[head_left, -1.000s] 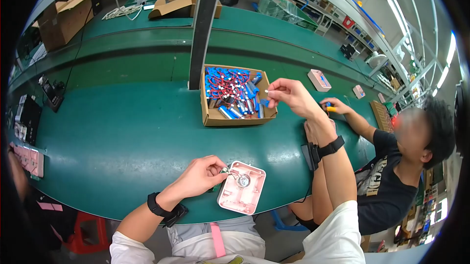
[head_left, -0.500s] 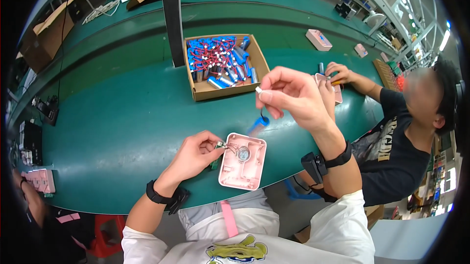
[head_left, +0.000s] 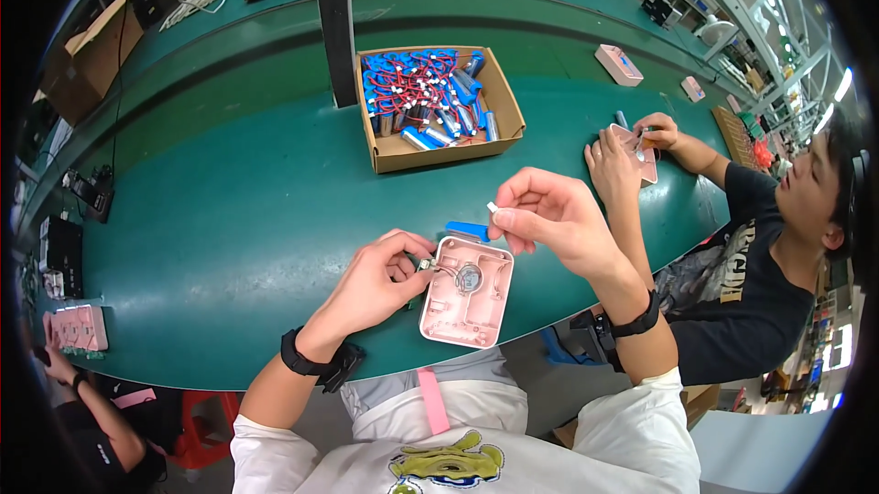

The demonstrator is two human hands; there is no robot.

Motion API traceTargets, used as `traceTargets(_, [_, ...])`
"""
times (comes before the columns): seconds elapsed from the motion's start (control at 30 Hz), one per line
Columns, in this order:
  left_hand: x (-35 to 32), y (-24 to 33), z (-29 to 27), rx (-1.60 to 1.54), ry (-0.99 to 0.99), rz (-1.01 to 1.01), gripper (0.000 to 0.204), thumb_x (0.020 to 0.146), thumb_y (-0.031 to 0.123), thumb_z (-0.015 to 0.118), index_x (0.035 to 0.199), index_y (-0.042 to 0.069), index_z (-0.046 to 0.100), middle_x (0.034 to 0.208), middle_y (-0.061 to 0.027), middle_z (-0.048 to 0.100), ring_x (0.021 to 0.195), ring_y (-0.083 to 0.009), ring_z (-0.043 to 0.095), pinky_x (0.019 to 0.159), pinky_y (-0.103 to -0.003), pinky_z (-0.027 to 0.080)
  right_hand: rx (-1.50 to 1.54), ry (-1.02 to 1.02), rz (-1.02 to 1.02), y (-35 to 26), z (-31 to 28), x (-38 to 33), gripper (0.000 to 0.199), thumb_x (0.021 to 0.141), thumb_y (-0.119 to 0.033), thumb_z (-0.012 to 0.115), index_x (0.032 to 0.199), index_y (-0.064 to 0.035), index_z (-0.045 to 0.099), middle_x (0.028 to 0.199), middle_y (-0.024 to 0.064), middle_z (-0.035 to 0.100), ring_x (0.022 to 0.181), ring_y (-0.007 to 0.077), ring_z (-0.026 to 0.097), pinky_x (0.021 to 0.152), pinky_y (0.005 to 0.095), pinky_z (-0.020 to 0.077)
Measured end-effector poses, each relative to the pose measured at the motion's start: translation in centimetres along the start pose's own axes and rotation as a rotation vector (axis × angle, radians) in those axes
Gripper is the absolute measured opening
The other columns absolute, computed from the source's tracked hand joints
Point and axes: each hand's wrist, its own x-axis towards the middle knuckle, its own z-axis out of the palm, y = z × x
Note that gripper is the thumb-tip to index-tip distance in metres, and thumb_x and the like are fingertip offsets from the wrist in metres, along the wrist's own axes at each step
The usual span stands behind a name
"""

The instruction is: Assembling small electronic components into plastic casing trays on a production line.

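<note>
A pink plastic housing (head_left: pixel 464 315) lies hollow side up near the front edge of the table, with a round silver part (head_left: pixel 469 278) inside and thin wires running from it to the left. My left hand (head_left: pixel 371 282) is closed on a small green circuit board (head_left: pixel 426 264) at the housing's left rim. Above the far right corner of the housing, my right hand (head_left: pixel 558 224) pinches a small white plug connector (head_left: pixel 493 208). Just behind the housing is a blue cylindrical battery (head_left: pixel 467 230); its lead is mostly hidden by my right fingers.
A cardboard box (head_left: pixel 449 161) of blue batteries with red leads stands behind my hands, beside a dark post (head_left: pixel 335 27). At right a co-worker (head_left: pixel 760 228) handles another pink housing (head_left: pixel 647 164). Pink parts (head_left: pixel 81 327) lie at far left, near another person's arm.
My right hand has come down toward the housing with the connector. The battery, tilted and blurred before, now lies sideways along the housing's far edge. My left hand keeps the board.
</note>
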Motion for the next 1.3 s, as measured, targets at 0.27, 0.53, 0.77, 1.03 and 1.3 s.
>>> traceTargets(0.27, [0.3,-0.3,-0.2,-0.021,-0.010,-0.044,0.017,0.092,-0.004,0.074,0.107,-0.002,0.064,0.130,-0.0111,0.071,0.076,-0.0005,0.057,0.068,-0.021,0.052,-0.011,0.075,-0.045,-0.1,-0.7,-1.6,0.015,0.102,-0.010,0.073,0.110,-0.0011,0.065,0.095,0.0055,0.074,0.080,0.0071,0.066,0.067,0.0203,0.0492])
traceTargets(0.53, [0.3,0.0,-0.2,-0.008,-0.015,-0.040,0.019,0.092,-0.005,0.074,0.107,-0.002,0.063,0.131,-0.0105,0.069,0.076,-0.0018,0.058,0.069,-0.021,0.053,-0.006,0.075,-0.028,0.1,0.1,-1.5,0.010,0.101,-0.005,0.070,0.108,-0.0011,0.063,0.094,0.0079,0.071,0.077,0.0099,0.066,0.067,0.0225,0.0537])
traceTargets(0.77, [0.1,-0.2,0.1,0.033,0.012,0.002,0.020,0.091,-0.004,0.077,0.107,-0.003,0.066,0.122,-0.0077,0.064,0.080,-0.0056,0.060,0.071,-0.023,0.054,-0.078,0.133,-0.103,1.2,1.4,-2.0,0.012,0.098,-0.002,0.073,0.107,0.0004,0.066,0.092,0.0046,0.070,0.079,0.0098,0.063,0.071,0.0246,0.0514])
traceTargets(1.03, [0.3,-0.2,0.1,0.048,0.019,-0.022,0.020,0.090,-0.004,0.077,0.107,-0.003,0.067,0.115,-0.0058,0.061,0.081,-0.0065,0.061,0.071,-0.024,0.053,-0.675,0.256,-0.253,0.4,3.1,-1.9,0.014,0.088,-0.001,0.081,0.097,0.0008,0.071,0.088,0.0032,0.069,0.073,0.0097,0.055,0.071,0.0253,0.0458])
traceTargets(1.3, [0.1,-0.3,0.4,0.072,0.055,0.018,0.017,0.091,-0.003,0.078,0.104,-0.004,0.067,0.104,-0.0046,0.059,0.076,-0.0067,0.060,0.065,-0.023,0.052,-0.920,0.106,-0.454,2.6,4.3,-0.9,0.011,0.084,-0.003,0.080,0.092,0.0000,0.072,0.129,0.0149,0.068,0.124,0.0324,0.060,0.104,0.0429,0.0483])
